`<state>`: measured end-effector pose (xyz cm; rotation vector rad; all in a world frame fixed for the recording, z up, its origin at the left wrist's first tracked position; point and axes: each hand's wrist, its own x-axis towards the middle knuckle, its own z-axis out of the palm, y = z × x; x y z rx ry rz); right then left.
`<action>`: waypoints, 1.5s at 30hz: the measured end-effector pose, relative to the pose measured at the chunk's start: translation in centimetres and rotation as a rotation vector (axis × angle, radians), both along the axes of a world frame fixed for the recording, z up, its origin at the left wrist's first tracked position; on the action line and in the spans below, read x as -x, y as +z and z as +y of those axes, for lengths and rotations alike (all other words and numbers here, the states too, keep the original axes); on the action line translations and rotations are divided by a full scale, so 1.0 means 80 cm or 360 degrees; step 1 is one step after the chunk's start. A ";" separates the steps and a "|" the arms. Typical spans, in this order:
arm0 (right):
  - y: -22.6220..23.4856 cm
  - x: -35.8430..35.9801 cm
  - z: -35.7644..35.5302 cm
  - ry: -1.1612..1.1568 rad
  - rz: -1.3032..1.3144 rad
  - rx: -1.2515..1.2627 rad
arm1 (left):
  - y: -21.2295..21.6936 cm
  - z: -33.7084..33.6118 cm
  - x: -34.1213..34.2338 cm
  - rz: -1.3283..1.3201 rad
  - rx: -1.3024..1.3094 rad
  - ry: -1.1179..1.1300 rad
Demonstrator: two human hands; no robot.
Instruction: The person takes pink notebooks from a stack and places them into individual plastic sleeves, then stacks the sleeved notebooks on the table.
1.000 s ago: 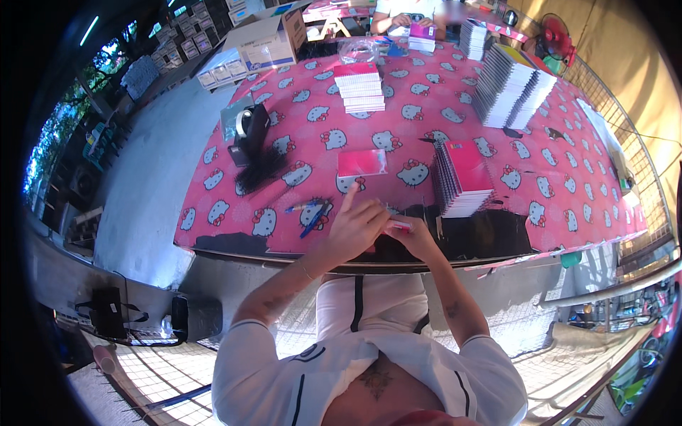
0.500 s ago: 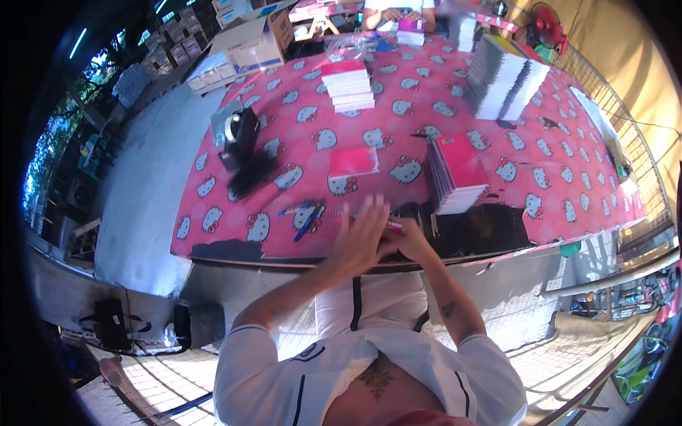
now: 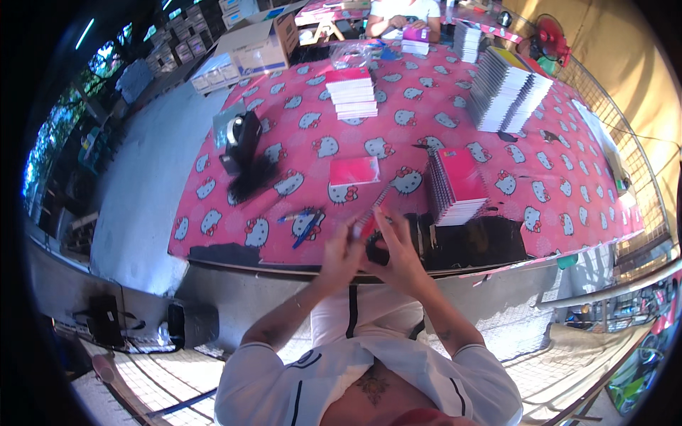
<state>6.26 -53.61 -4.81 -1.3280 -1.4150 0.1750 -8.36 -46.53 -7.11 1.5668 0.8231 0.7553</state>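
Note:
Near the table's front edge, my left hand (image 3: pixel 342 257) and my right hand (image 3: pixel 399 254) both grip a thin red spiral notebook (image 3: pixel 366 226). It is turned nearly edge-on, its wire coil pointing away from me; the fingers hide part of it. Just beyond lies a flat pink-red booklet or cover (image 3: pixel 354 171). To the right of my right hand stands a stack of red-covered spiral notebooks (image 3: pixel 462 186). Blue pens (image 3: pixel 307 231) rest to the left of my left hand.
A black tape dispenser (image 3: pixel 244 140) and a dark brush (image 3: pixel 253 179) sit at left. Farther back are a notebook stack (image 3: pixel 353 96) and taller stacks (image 3: pixel 500 92). A co-worker (image 3: pixel 405 13) sits across the table by purple-topped notebooks (image 3: pixel 415 39). A cardboard box (image 3: pixel 259 46) stands far left.
The notebook has turned from lying along the table edge to pointing away from me. My left hand has moved from flat on top to its left side; my right hand has come up beside it.

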 end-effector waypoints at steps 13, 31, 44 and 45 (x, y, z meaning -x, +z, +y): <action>-0.035 -0.029 0.060 -0.0097 -0.0918 0.0130 | -0.080 0.111 0.101 0.1369 -0.1835 0.0403; -0.031 -0.018 0.061 -0.0188 -0.0768 0.0089 | -0.016 0.036 0.041 -0.0687 0.1170 -0.0032; -0.030 -0.020 0.062 -0.0147 -0.0745 0.0131 | -0.033 0.090 0.084 0.0872 -0.1024 0.0198; -0.032 -0.020 0.061 -0.0137 -0.0738 0.0170 | -0.048 0.095 0.086 0.0936 -0.1285 0.0305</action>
